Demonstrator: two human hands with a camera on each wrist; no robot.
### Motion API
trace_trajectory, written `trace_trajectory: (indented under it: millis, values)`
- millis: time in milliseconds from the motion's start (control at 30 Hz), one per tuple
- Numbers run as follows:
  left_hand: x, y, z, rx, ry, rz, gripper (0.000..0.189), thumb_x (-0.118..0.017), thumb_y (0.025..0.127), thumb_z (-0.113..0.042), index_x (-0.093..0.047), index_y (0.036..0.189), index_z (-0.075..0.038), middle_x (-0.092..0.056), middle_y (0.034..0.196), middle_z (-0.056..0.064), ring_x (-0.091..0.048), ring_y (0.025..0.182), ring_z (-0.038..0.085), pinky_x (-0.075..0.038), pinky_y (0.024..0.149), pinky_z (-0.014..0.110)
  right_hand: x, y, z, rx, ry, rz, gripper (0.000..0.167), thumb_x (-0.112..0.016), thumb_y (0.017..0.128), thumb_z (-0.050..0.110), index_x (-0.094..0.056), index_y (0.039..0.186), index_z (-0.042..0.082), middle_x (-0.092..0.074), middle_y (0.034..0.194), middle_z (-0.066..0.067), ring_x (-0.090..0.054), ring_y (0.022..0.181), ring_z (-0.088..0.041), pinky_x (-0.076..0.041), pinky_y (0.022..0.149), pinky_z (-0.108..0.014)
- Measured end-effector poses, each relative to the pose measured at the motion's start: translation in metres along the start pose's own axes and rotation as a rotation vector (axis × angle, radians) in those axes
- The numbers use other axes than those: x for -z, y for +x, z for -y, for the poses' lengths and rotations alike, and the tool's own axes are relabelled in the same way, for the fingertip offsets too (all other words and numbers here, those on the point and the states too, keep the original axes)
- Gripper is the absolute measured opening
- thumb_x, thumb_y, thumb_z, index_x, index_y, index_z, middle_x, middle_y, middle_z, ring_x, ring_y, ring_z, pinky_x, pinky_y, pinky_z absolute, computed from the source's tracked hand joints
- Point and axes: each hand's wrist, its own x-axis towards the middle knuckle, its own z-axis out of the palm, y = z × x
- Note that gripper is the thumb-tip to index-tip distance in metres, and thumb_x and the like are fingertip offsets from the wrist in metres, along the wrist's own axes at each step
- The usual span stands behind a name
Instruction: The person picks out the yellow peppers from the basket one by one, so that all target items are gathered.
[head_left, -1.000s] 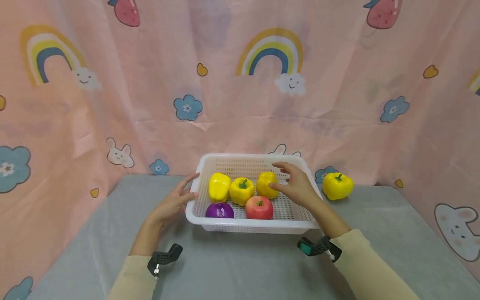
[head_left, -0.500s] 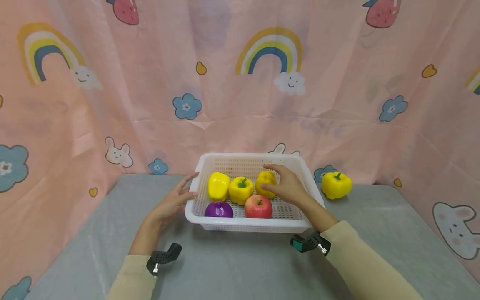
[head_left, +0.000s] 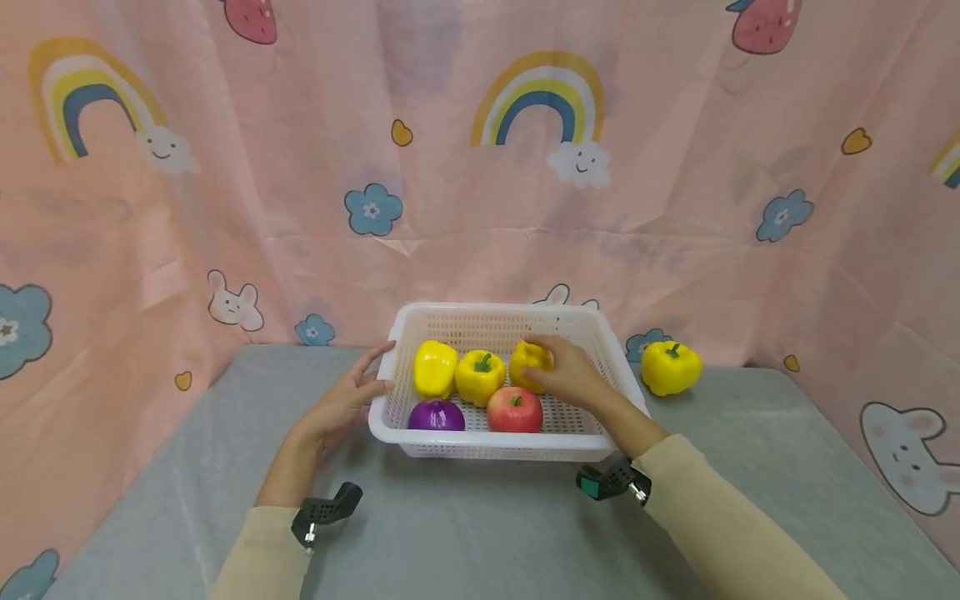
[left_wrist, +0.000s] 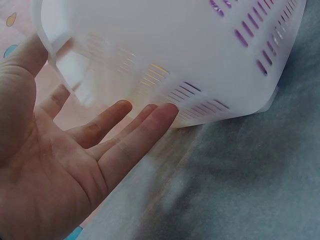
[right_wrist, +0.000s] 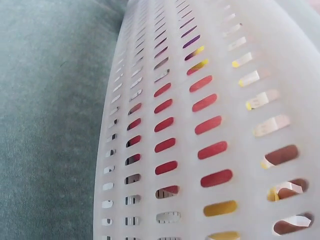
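In the head view a white plastic basket [head_left: 498,446] holds several items. My right hand [head_left: 570,375] reaches over its right side and grips a yellow bell pepper [head_left: 528,360], thumb in front and fingers at the back. Left of that lie two more yellow bell peppers, one upright [head_left: 480,377] and one on its side [head_left: 435,369]. A red apple [head_left: 515,409] and a purple onion [head_left: 437,415] sit at the front. My left hand [head_left: 341,408] rests at the left rim; the left wrist view has its extended fingers [left_wrist: 137,135] against the basket wall.
Another yellow bell pepper [head_left: 671,367] stands on the grey table [head_left: 465,533], right of the basket. A pink patterned curtain [head_left: 450,100] hangs behind the table. In the right wrist view the slotted basket wall [right_wrist: 185,150] hides most of the right hand.
My right hand has moved left and down onto the rightmost pepper in the basket, and its fingers have closed round it. The left hand stays at the rim.
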Motion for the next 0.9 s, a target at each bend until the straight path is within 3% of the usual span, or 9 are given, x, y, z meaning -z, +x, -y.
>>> trace_trajectory:
  millis: [200,400,600,733,900]
  values:
    - [-0.0012,0.001,-0.002,0.009,-0.011,0.003,0.073,-0.057,0.102,-0.023,-0.017,0.161,-0.035,-0.04,0.159,0.022,-0.054,0.136,0.042,-0.056,0.1,0.049,0.0008,-0.001,-0.0008,0.013,-0.089,-0.074,0.054,-0.07,0.091,0.02,-0.056,0.141,0.004,-0.054,0.144,-0.022,-0.055,0.129,-0.04,-0.046,0.112,-0.056]
    - [-0.0011,-0.0004,-0.002,0.018,-0.012,-0.002,0.073,-0.057,0.102,-0.023,-0.017,0.161,-0.035,-0.04,0.159,0.023,-0.054,0.136,0.043,-0.057,0.099,0.048,-0.0027,0.0,-0.0017,-0.01,-0.157,-0.094,0.049,-0.074,0.089,0.013,-0.061,0.136,0.007,-0.056,0.136,-0.02,-0.06,0.117,-0.035,-0.05,0.109,-0.05]
    - [-0.0001,0.0003,-0.0008,0.019,0.001,-0.002,0.073,-0.058,0.102,-0.025,-0.017,0.161,-0.037,-0.041,0.159,0.022,-0.053,0.137,0.042,-0.056,0.101,0.049,-0.0018,0.0,-0.0013,-0.033,-0.189,-0.062,0.056,-0.071,0.091,0.015,-0.055,0.145,0.009,-0.05,0.147,-0.024,-0.055,0.131,-0.041,-0.044,0.114,-0.055]
    - [-0.0001,0.0001,-0.0004,0.021,0.013,-0.011,0.072,-0.058,0.102,-0.027,-0.019,0.16,-0.039,-0.041,0.159,0.019,-0.054,0.137,0.041,-0.056,0.101,0.049,0.0,-0.0013,-0.0015,-0.038,-0.173,-0.044,0.056,-0.07,0.091,0.019,-0.055,0.143,0.004,-0.049,0.15,-0.024,-0.052,0.134,-0.042,-0.043,0.114,-0.057]
    - [-0.0001,-0.0009,0.0002,0.014,0.024,-0.014,0.071,-0.058,0.102,-0.028,-0.019,0.16,-0.039,-0.042,0.158,0.02,-0.054,0.136,0.042,-0.056,0.1,0.049,0.0008,-0.003,-0.002,-0.077,-0.115,-0.058,0.061,-0.075,0.087,0.03,-0.054,0.137,0.002,-0.057,0.141,-0.022,-0.056,0.12,-0.036,-0.049,0.109,-0.054]
